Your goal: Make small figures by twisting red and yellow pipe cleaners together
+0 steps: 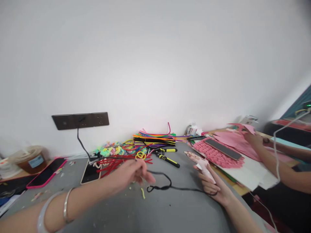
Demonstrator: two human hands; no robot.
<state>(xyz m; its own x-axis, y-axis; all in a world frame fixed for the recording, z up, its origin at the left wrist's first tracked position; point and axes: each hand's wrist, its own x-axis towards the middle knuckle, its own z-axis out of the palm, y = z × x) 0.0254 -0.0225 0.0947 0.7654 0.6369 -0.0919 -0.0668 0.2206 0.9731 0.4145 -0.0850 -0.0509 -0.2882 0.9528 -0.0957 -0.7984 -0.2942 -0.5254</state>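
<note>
My right hand (pixel 212 187) is closed around the handle of a pale pink glue gun (pixel 200 163), its nozzle pointing up and left. A black cord (pixel 179 188) runs from the gun's grip across the grey table, with a twisted loop in the middle. Further left, the cord reaches my left hand (pixel 138 173), whose curled fingers look closed on it; motion blurs them slightly. Just beyond the hands lie yellow-and-black pliers (pixel 167 158), small yellow rings (pixel 140 155) and red pipe cleaners (pixel 114 165).
Behind are a bundle of coloured pipe cleaners (pixel 155 139) and a wall socket (pixel 81 120). Two phones (pixel 46 173) and a lidded tub (pixel 30 160) stand left. At right, another person's hand (pixel 254 139) handles pink sheets beside a pink fluffy piece (pixel 213 155).
</note>
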